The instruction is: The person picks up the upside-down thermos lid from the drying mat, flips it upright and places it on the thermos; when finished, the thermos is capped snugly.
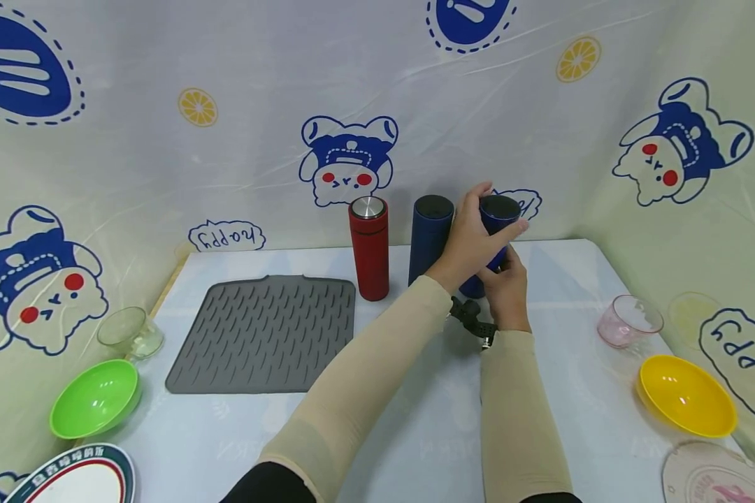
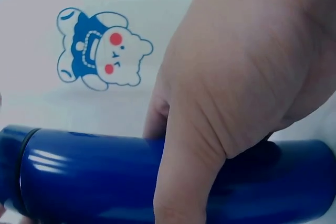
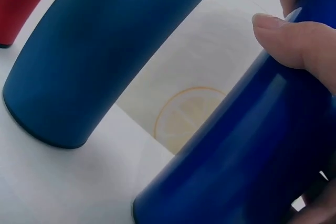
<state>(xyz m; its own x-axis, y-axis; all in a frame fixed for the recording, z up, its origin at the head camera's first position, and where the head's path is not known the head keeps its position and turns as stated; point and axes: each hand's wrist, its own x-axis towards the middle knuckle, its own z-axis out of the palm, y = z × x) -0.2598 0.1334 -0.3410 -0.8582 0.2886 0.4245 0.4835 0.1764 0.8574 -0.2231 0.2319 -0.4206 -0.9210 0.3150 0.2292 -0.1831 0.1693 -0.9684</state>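
Both hands hold a shiny blue insulated bottle (image 1: pixel 499 215), its top tilted toward the right. The left hand (image 1: pixel 467 241) grips it near the top, fingers behind and thumb in front. Lower down, the right hand (image 1: pixel 508 297) is wrapped round the body. In the left wrist view, a dark ring separates the end part from the bottle's body (image 2: pixel 89 177), and a hand crosses the middle. The right wrist view shows a thumb (image 3: pixel 294 43) pressed on the bottle. Just left of it stands a matte dark blue bottle (image 1: pixel 429 234). Whether the held bottle's base touches the table cannot be seen.
A red bottle (image 1: pixel 370 255) with a steel lid stands farther left, beside a grey ridged mat (image 1: pixel 264 335). At left are a glass mug (image 1: pixel 132 334), a green bowl (image 1: pixel 94 398) and a plate (image 1: pixel 75 482); at right a pinkish glass (image 1: pixel 629 323), yellow bowl (image 1: pixel 686 395) and pale plate (image 1: pixel 723 475).
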